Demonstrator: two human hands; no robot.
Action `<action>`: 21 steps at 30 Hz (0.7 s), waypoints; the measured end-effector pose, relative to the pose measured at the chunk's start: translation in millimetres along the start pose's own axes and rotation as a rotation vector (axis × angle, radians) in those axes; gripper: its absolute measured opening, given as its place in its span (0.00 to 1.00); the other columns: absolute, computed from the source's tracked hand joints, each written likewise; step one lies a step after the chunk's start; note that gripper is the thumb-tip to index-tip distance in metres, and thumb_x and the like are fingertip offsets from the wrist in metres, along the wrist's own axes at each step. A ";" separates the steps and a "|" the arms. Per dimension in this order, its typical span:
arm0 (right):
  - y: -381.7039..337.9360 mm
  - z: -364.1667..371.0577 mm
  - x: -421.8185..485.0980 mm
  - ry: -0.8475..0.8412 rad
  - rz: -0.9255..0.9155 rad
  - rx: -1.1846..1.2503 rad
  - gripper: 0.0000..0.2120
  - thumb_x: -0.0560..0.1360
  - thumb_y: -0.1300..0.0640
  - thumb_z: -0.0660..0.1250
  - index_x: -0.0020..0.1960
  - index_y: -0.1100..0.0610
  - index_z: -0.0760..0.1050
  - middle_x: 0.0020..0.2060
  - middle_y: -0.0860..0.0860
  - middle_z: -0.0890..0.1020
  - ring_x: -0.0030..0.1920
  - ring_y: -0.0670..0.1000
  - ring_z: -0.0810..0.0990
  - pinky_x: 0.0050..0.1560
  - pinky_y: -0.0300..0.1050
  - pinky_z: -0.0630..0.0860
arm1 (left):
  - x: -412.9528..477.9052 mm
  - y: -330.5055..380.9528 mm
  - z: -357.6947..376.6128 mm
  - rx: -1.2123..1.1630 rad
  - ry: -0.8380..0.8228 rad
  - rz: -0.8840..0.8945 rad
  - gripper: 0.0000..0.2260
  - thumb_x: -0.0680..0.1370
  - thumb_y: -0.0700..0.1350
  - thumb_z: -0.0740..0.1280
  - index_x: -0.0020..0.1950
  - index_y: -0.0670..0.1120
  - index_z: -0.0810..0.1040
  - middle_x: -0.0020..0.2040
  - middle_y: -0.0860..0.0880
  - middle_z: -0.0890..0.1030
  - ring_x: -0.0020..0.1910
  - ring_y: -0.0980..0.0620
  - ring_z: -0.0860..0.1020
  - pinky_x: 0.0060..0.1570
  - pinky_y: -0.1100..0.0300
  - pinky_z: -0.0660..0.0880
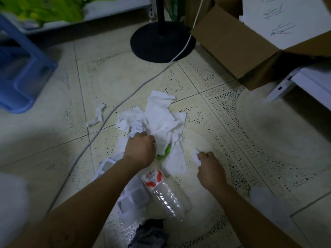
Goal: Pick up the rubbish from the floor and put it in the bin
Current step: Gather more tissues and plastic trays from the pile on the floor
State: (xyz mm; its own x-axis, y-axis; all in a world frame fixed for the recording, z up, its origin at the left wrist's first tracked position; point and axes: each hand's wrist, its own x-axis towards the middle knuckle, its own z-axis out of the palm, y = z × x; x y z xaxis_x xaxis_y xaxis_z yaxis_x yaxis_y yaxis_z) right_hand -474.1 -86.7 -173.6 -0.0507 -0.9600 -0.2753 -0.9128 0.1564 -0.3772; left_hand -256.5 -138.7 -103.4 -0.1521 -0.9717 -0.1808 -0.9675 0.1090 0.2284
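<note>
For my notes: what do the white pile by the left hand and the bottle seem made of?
The white pile: thin tissue paper, matt; it crumples softly with torn edges. The bottle: clear plastic, glossy; the floor tile shows through its ribbed wall. Its red and white label looks like printed film, though paper is possible.

Green item (167, 151) lies mostly hidden under the tissues (161, 122) (what it is, unclear).

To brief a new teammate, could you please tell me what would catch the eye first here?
The crumpled white tissue pile mid-floor, gripped by the left hand. Beside it the right hand pinches a small tissue wad; a clear plastic bottle lies nearer the camera.
</note>
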 end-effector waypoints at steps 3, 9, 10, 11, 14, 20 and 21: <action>-0.7 -3.8 -0.7 -0.028 -0.043 0.121 0.11 0.72 0.68 0.64 0.54 0.63 0.77 0.48 0.60 0.78 0.46 0.55 0.76 0.43 0.42 0.69 | -6.6 -10.4 -15.8 -0.063 0.057 0.025 0.12 0.78 0.43 0.58 0.58 0.44 0.76 0.55 0.40 0.75 0.52 0.40 0.75 0.49 0.48 0.76; -38.7 -43.4 -2.1 0.117 -0.020 0.526 0.04 0.73 0.62 0.70 0.46 0.58 0.83 0.40 0.52 0.84 0.41 0.51 0.81 0.43 0.44 0.78 | -26.2 -30.0 -49.8 -0.147 0.027 -0.002 0.12 0.77 0.38 0.56 0.57 0.48 0.72 0.49 0.42 0.81 0.43 0.43 0.77 0.40 0.51 0.76; -49.7 -52.8 -3.0 0.095 -0.042 0.614 0.04 0.73 0.62 0.69 0.44 0.56 0.83 0.38 0.51 0.84 0.39 0.50 0.82 0.39 0.45 0.79 | -29.8 -33.3 -56.7 -0.179 0.040 0.010 0.12 0.76 0.36 0.57 0.55 0.47 0.73 0.48 0.42 0.81 0.43 0.43 0.77 0.41 0.51 0.76; -61.5 -62.7 -4.5 0.071 -0.077 0.673 0.06 0.74 0.62 0.69 0.40 0.54 0.82 0.35 0.51 0.84 0.35 0.50 0.83 0.34 0.44 0.79 | -32.6 -37.6 -63.9 -0.215 0.053 0.017 0.12 0.74 0.34 0.57 0.53 0.45 0.74 0.47 0.41 0.80 0.43 0.42 0.77 0.41 0.51 0.75; -101.1 -89.4 -8.1 -0.013 -0.218 0.650 0.05 0.74 0.60 0.68 0.42 0.56 0.81 0.34 0.54 0.84 0.33 0.52 0.82 0.30 0.45 0.78 | -40.9 -49.9 -88.2 -0.290 0.083 0.011 0.08 0.76 0.36 0.58 0.51 0.41 0.74 0.48 0.40 0.77 0.47 0.41 0.76 0.45 0.52 0.73; -198.5 -155.2 -23.2 -0.151 -0.426 0.584 0.09 0.70 0.64 0.70 0.46 0.52 0.81 0.40 0.49 0.85 0.39 0.42 0.83 0.36 0.35 0.77 | -66.2 -81.4 -168.0 -0.325 0.156 -0.015 0.16 0.75 0.45 0.68 0.60 0.45 0.70 0.55 0.46 0.74 0.45 0.50 0.72 0.41 0.61 0.68; -215.2 -165.9 -25.6 -0.163 -0.449 0.588 0.10 0.70 0.65 0.70 0.48 0.53 0.80 0.41 0.50 0.86 0.41 0.44 0.84 0.39 0.38 0.79 | -71.4 -87.9 -184.9 -0.320 0.178 -0.006 0.12 0.76 0.44 0.66 0.59 0.45 0.71 0.53 0.45 0.76 0.42 0.51 0.73 0.37 0.62 0.68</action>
State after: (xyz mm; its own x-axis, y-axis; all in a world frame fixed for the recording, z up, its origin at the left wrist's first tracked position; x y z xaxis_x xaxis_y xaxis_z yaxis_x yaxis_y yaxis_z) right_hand -343.6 -134.3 61.4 0.3769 -0.9215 -0.0938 -0.4630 -0.0998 -0.8807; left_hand -123.3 -117.7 66.3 -0.0815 -0.9965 -0.0202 -0.8519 0.0591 0.5203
